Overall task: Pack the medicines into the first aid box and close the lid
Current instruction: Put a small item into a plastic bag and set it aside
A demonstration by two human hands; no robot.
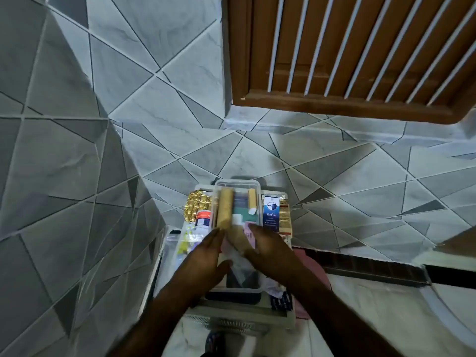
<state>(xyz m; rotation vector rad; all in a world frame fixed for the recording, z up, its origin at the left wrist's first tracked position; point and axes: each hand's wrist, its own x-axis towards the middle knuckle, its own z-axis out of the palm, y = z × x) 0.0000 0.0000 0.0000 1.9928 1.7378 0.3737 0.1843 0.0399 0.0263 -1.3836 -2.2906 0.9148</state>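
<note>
The open first aid box (282, 194) sits low in the middle, with a clear inner tray (233, 182) on top. In the tray lie a long beige bandage roll (225, 208) and a shorter one (252, 199). Beside the tray are gold blister strips (197, 206), a white bottle (203, 220) and a blue-and-white medicine carton (271, 212). My left hand (206, 256) and my right hand (268, 249) meet over the tray's near half. Together they hold a beige roll (238, 237) in a clear wrapper between the fingers.
Grey tiled walls rise behind and to the left. A brown wooden window frame (347, 106) with white bars hangs at upper right. A clear plastic lid or sleeve (168, 243) lies left of the box. A pink object (313, 266) shows right of it.
</note>
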